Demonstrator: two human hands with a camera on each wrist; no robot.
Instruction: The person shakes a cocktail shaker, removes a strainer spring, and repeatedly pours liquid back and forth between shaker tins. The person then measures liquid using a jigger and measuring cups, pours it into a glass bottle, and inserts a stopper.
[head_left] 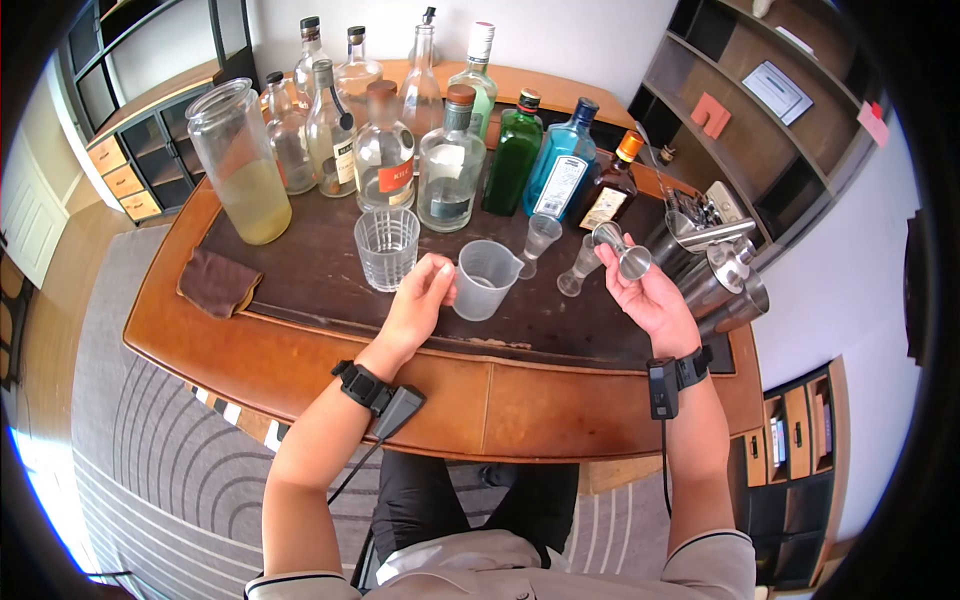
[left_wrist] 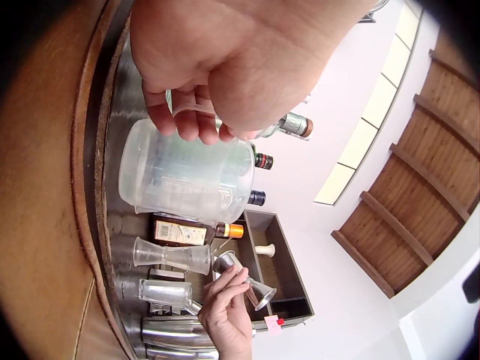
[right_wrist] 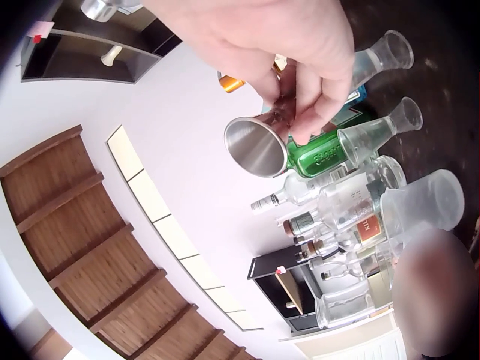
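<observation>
My left hand (head_left: 422, 300) pinches the handle side of a translucent plastic measuring cup (head_left: 484, 282), which stands upright on the dark table top; in the left wrist view its fingers (left_wrist: 187, 124) curl at the cup (left_wrist: 180, 172). My right hand (head_left: 655, 300) holds a metal double jigger (head_left: 622, 250) by its middle, tilted above the table. The right wrist view shows one jigger mouth (right_wrist: 256, 147) facing the camera, and the fingertips at its waist. Left of the cup stands a ribbed glass (head_left: 387, 250). Two clear plastic jiggers (head_left: 541, 240) stand between the hands.
Several bottles (head_left: 450, 165) line the back of the table, with a large jar (head_left: 240, 165) of cloudy yellowish liquid at the left. A brown cloth (head_left: 220, 283) lies at the left edge. Metal shakers (head_left: 735, 300) stand at the right, beyond my right hand.
</observation>
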